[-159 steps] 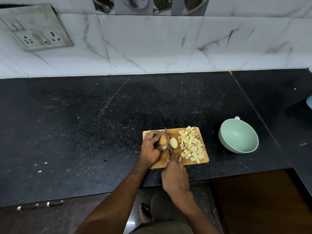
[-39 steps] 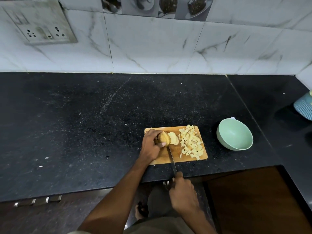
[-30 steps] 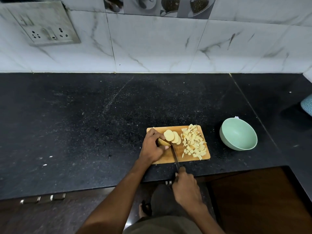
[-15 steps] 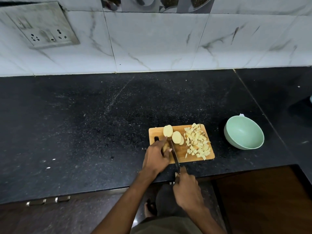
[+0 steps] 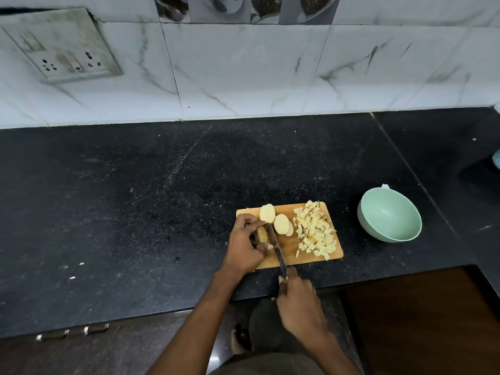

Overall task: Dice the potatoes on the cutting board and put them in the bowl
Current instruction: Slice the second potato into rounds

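A small wooden cutting board lies near the counter's front edge. My left hand grips the last unpeeled potato end on the board's left side. My right hand holds a knife by its handle, with the blade lying just right of that potato piece. Round potato slices lie at the board's back middle. A pile of diced potato covers the board's right part. The pale green bowl stands to the right of the board with nothing in it.
The board and bowl sit on a black speckled counter backed by a white marble tiled wall with a socket plate at upper left. A teal object shows at the right edge. A foot and dark floor show below the counter edge.
More round slices have come off the potato and lie at the board's back. My left hand moved nearer with the shrinking end piece. The knife blade has shifted to just beside it.
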